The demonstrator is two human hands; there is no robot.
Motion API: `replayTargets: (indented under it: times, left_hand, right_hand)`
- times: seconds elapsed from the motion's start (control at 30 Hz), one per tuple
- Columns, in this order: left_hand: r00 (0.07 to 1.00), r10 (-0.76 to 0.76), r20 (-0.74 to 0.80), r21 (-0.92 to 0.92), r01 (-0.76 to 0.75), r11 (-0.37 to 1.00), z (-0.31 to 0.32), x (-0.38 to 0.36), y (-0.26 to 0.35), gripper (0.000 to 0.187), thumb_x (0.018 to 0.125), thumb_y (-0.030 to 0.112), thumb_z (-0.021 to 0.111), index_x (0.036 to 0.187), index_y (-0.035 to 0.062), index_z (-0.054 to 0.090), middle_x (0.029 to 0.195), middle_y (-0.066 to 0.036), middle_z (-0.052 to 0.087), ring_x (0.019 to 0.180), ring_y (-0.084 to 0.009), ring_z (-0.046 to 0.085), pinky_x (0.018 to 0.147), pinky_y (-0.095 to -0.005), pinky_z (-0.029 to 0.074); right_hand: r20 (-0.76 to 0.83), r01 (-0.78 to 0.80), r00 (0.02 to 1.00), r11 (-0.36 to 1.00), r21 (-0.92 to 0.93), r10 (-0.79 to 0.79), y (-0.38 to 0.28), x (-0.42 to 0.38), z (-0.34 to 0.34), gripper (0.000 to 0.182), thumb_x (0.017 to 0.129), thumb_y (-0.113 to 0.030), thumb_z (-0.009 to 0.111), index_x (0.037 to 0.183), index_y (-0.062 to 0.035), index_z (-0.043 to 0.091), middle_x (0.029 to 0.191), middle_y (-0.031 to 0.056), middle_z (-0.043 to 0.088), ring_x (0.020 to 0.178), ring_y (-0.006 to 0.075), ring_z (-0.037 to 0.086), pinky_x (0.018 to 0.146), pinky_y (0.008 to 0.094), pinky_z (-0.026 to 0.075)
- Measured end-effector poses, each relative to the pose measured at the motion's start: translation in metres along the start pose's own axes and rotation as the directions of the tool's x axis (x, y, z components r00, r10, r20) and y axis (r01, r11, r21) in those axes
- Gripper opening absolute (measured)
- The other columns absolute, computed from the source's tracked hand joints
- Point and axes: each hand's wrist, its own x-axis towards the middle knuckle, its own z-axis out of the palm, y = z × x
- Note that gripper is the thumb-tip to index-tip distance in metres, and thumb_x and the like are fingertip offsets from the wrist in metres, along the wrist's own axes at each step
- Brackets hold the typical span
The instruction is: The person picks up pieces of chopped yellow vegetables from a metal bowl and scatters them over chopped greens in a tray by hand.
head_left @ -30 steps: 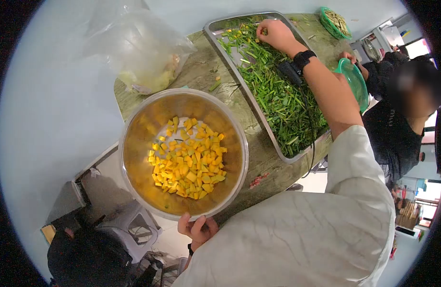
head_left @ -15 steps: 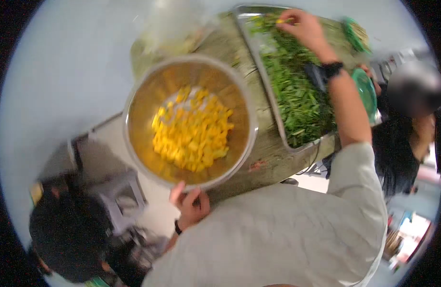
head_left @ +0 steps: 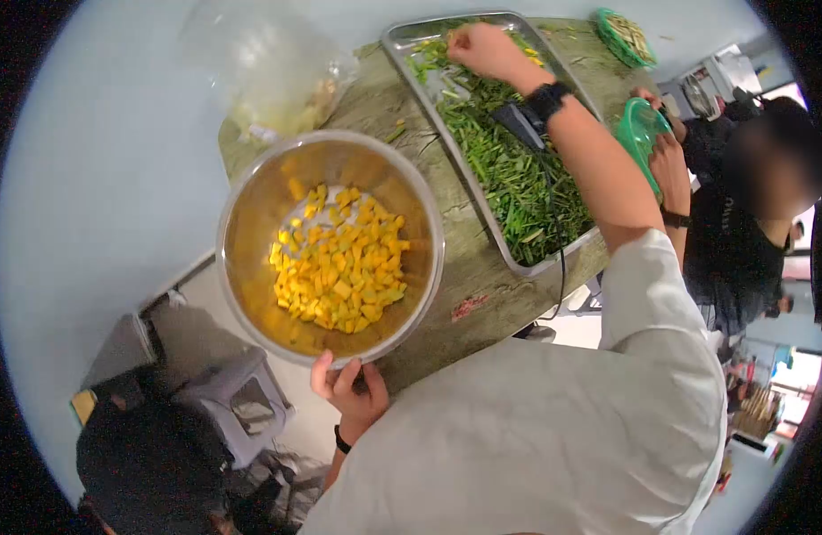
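Observation:
A large steel bowl (head_left: 421,294) holds many diced yellow-orange pieces (head_left: 348,267). My left hand (head_left: 350,392) is at the bowl's near rim, fingers apart and fingertips against the metal. Beyond and to the right lies a metal tray (head_left: 484,198) spread with cut green stems (head_left: 518,178). My right hand (head_left: 475,49) is over the far end of the tray with its fingers pinched together; what they hold, if anything, is too small to name. A few yellow bits (head_left: 528,52) lie in the tray beside that hand. A black device with a cable (head_left: 520,125) rests on the greens below my right wrist.
A clear plastic bag (head_left: 281,80) stands beyond the bowl on the wooden-patterned table (head_left: 473,259). At right, a co-worker (head_left: 741,214) has both hands by a green basket (head_left: 638,134); another green basket (head_left: 625,37) sits farther back. Another person's dark head (head_left: 152,455) and a grey stool (head_left: 241,401) are lower left.
The whole view has shifted, with bowl and tray now farther left. My right hand has come down slightly toward the tray's left side, and the yellow piece seen in its fingers before is no longer visible.

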Motion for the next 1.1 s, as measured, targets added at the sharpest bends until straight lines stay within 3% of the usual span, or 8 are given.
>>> replayTargets:
  times: [0.1,0.2,0.33,0.47,0.57,0.77,0.97,1.1]
  left_hand:
    - [0.999,0.039,0.021,0.037,-0.040,0.999,-0.005,0.014,0.010,0.048,0.078,-0.010,0.064,0.118,0.0108,0.048,0.136,-0.019,0.031,0.096,-0.0283,0.052,0.078,-0.0374,0.047]
    - [0.998,0.058,0.031,0.072,-0.060,0.996,-0.006,0.014,0.009,0.047,0.078,-0.008,0.064,0.118,0.0114,0.048,0.135,-0.019,0.031,0.101,-0.0299,0.050,0.078,-0.0372,0.047]
    - [0.998,0.050,0.029,0.066,-0.052,0.996,-0.003,0.012,0.006,0.048,0.078,-0.007,0.064,0.118,0.0130,0.048,0.135,-0.018,0.030,0.105,-0.0307,0.048,0.081,-0.0377,0.046]
    - [0.998,0.053,0.021,0.089,-0.055,0.995,-0.004,0.007,0.003,0.049,0.078,-0.007,0.065,0.119,0.0150,0.048,0.135,-0.018,0.029,0.109,-0.0314,0.047,0.085,-0.0382,0.046]
    - [0.997,0.071,0.013,0.074,-0.072,0.995,-0.003,0.008,0.001,0.049,0.079,-0.008,0.064,0.119,0.0158,0.048,0.135,-0.017,0.029,0.112,-0.0322,0.046,0.088,-0.0394,0.046]
    - [1.000,0.026,0.002,0.035,-0.026,0.999,-0.003,0.000,0.000,0.050,0.080,-0.005,0.067,0.121,0.0150,0.048,0.133,-0.021,0.035,0.117,-0.0386,0.048,0.097,-0.0492,0.043]
    - [0.999,0.030,0.013,0.063,-0.031,0.998,-0.005,0.003,0.003,0.051,0.080,-0.007,0.065,0.122,0.0158,0.048,0.134,-0.020,0.033,0.118,-0.0364,0.046,0.095,-0.0450,0.045]
    - [0.999,0.034,0.030,0.036,-0.035,0.999,-0.005,0.004,0.001,0.052,0.079,-0.007,0.063,0.123,0.0174,0.049,0.135,-0.017,0.030,0.117,-0.0328,0.044,0.091,-0.0388,0.046]
  right_hand:
    - [-0.036,-0.127,0.992,0.973,-0.194,0.122,0.023,-0.004,0.027,0.029,0.076,-0.030,0.072,0.092,-0.0062,0.072,0.091,0.0140,0.072,0.084,0.0334,0.069,0.075,0.0437,0.055]
    - [-0.017,0.051,0.998,0.988,-0.145,-0.054,0.037,-0.007,0.043,0.025,0.077,-0.026,0.074,0.093,-0.0081,0.073,0.091,0.0137,0.072,0.085,0.0314,0.069,0.076,0.0417,0.055]
    - [0.450,0.114,0.848,0.924,0.364,-0.282,0.029,-0.013,0.007,0.021,0.077,-0.020,0.072,0.095,-0.0086,0.074,0.089,0.0130,0.072,0.084,0.0252,0.070,0.076,0.0378,0.054]
    - [0.049,0.017,0.999,0.996,0.085,-0.021,0.054,0.004,0.018,0.019,0.078,-0.020,0.069,0.093,-0.0089,0.075,0.086,0.0148,0.072,0.083,0.0311,0.069,0.077,0.0425,0.055]
    - [-0.011,0.061,0.998,0.987,-0.151,-0.064,0.073,0.016,0.035,0.020,0.077,-0.023,0.072,0.092,-0.0095,0.074,0.087,0.0151,0.072,0.084,0.0350,0.068,0.078,0.0448,0.055]
    - [0.007,-0.005,1.000,0.976,-0.218,0.007,0.060,0.016,0.040,0.024,0.074,-0.026,0.079,0.091,-0.0099,0.074,0.091,0.0143,0.072,0.088,0.0346,0.068,0.081,0.0432,0.054]
    - [0.104,0.147,0.979,0.959,0.244,-0.176,0.062,0.014,0.022,0.019,0.075,-0.018,0.072,0.092,-0.0108,0.073,0.089,0.0110,0.072,0.087,0.0283,0.069,0.080,0.0387,0.054]
    - [0.051,0.061,0.996,0.984,0.169,-0.070,0.063,0.017,0.027,0.018,0.076,-0.018,0.069,0.091,-0.0089,0.072,0.088,0.0098,0.072,0.085,0.0270,0.069,0.079,0.0365,0.054]
